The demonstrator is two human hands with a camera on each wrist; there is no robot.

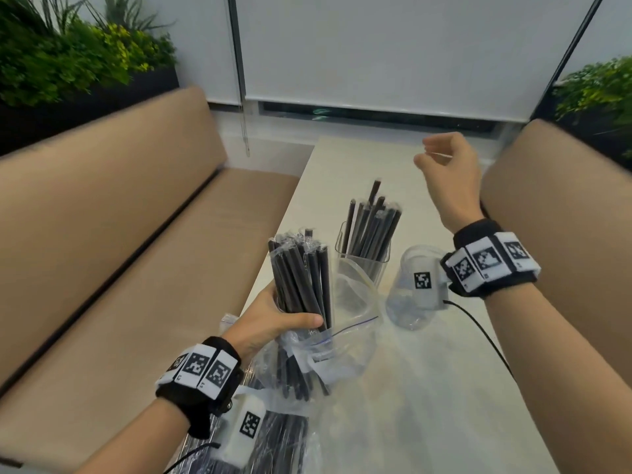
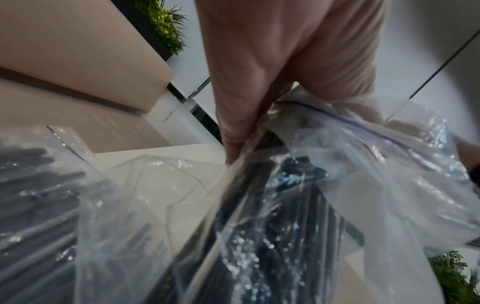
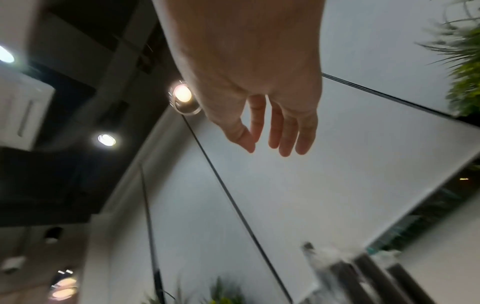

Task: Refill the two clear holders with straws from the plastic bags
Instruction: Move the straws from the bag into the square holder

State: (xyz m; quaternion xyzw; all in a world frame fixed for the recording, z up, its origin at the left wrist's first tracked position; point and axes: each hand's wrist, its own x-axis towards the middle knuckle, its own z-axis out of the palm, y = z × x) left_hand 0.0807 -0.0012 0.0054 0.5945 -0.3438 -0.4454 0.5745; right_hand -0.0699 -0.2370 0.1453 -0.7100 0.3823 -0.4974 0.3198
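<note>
Straws (image 1: 302, 278), wrapped, light and slippery, clutched mid-bundle in left hand (image 1: 273, 319) above plastic bag (image 1: 342, 350). Right hand (image 1: 448, 165) raised, loosely curled, empty. Judged best gripped low, firmly.

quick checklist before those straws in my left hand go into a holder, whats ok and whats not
1. Left hand grips the straw bundle: ok.
2. Bundle free of the plastic bag: not ok, lower ends still inside it.
3. Right hand free to help: ok, raised and holding nothing.
4. Square holder has room: cannot tell, already holds many straws.
5. Second holder ready: cannot tell, mostly hidden behind the right wrist camera.
</note>
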